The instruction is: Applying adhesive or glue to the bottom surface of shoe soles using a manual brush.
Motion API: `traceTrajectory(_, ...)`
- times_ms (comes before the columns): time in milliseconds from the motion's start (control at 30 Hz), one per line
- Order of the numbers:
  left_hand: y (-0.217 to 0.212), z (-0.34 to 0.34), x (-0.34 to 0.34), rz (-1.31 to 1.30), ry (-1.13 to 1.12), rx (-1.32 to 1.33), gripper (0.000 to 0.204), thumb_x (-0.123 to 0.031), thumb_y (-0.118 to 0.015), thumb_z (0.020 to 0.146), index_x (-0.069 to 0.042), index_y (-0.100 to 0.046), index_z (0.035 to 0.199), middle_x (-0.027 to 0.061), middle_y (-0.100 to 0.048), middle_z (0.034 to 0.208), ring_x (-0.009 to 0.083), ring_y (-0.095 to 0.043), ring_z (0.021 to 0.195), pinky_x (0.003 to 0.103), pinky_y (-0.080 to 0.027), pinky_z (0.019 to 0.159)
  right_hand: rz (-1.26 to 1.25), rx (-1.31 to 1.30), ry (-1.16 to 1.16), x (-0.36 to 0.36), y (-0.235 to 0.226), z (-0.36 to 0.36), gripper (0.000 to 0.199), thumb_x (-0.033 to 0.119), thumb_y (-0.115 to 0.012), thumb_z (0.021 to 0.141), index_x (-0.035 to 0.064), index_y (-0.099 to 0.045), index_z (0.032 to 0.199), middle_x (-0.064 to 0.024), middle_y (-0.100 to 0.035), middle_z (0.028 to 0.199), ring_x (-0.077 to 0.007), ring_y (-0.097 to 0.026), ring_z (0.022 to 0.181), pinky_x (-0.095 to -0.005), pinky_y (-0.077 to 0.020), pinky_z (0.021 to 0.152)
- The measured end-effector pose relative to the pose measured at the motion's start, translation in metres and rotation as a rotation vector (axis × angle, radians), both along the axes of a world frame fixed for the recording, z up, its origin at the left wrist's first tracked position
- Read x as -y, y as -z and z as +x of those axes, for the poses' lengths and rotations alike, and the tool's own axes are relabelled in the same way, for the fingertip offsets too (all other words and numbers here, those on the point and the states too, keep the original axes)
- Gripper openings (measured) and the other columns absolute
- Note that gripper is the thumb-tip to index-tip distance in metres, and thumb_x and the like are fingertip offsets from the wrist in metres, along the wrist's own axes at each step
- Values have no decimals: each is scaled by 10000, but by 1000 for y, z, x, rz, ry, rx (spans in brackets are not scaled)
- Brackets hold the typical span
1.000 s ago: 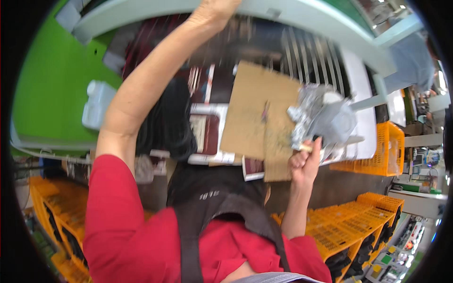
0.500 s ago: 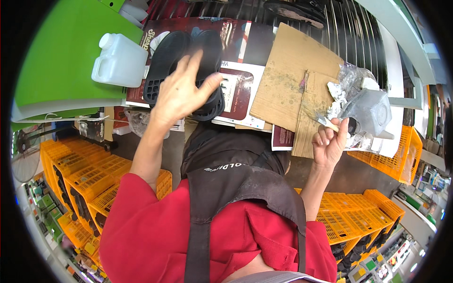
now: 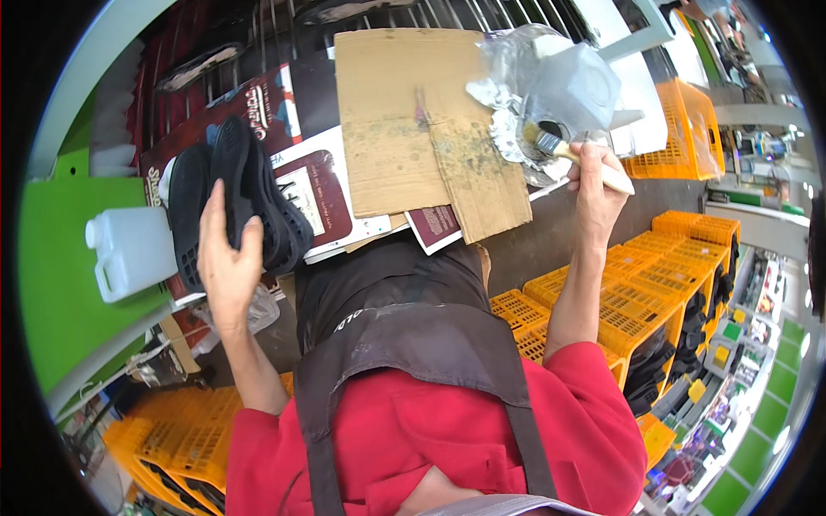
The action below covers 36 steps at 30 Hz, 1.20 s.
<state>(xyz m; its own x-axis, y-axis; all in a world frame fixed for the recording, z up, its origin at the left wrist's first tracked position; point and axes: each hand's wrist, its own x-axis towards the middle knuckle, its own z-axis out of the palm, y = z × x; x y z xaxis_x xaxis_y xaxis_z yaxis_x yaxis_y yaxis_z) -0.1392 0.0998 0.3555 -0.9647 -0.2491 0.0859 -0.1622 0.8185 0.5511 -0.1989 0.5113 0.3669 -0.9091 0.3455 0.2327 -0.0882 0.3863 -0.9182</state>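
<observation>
Nearest the camera, red shirt [image 3: 413,439] and dark apron [image 3: 404,335], forearms rising to either side. Left hand [image 3: 225,262] closed around a pair of black shoe soles [image 3: 237,202], fingers wrapped over their near edge, lifted above the surface's [image 3: 568,224] left part. Just left of it, white plastic jug [image 3: 129,254] standing on a green ledge [image 3: 60,258]. Right hand [image 3: 595,185] gripped shut on the pale handle of a brush [image 3: 568,153], bristles pointed into a small round tin [image 3: 544,138] wrapped in crinkled clear plastic [image 3: 551,86]. Between the two hands, stained brown cardboard [image 3: 422,129] lying flat, near corner overhanging the surface's front edge, dark red printed sheets [image 3: 318,193] beneath it. Open room between cardboard and soles only over those sheets. Below the front edge, orange crates [image 3: 654,284] stacked close on the right; more orange crates [image 3: 172,434] at lower left. Farther back, metal rack bars [image 3: 482,13] along the top.
</observation>
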Motion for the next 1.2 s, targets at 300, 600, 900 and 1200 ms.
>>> traceTrajectory(300, -17, -5, 41, 246, 103, 202, 618, -313, -659, 843, 95, -510, 1282, 234, -499, 1341, 301, -476, 1252, 365, -327, 1066, 468, 58, 46, -37, 20, -20, 254, 244, -680, 870, 9, -664, 774, -76, -596, 597, -147, -529, 534, -296, -438, 537)
traceTrajectory(600, -7, 7, 24, -26, 110, 267, 670, -349, -703, 805, 26, -494, 1319, 257, -399, 1425, 363, -406, 1318, 405, -310, 1092, 378, 216, 29, -40, 37, -32, 315, 307, -694, 861, 5, -680, 773, -50, -593, 557, -119, -546, 496, -277, -435, 500)
traceTrajectory(900, 9, 3, 18, -49, -42, 207, 664, -472, -509, 936, 47, -439, 1344, 281, -349, 1446, 378, -361, 1345, 405, -275, 1107, -153, 25, 192, -52, 37, -9, 274, 250, -656, 913, -17, -676, 854, -34, -606, 618, -65, -529, 481, -181, -419, 437)
traceTrajectory(1200, 20, -9, 29, 5, -118, 239, 678, -358, -599, 904, 68, -382, 1384, 288, -490, 1334, 365, -465, 1271, 386, -334, 1064, -223, 102, 148, -43, 61, 23, 221, 201, -676, 898, -18, -662, 922, -52, -647, 699, -84, -583, 542, -192, -466, 499)
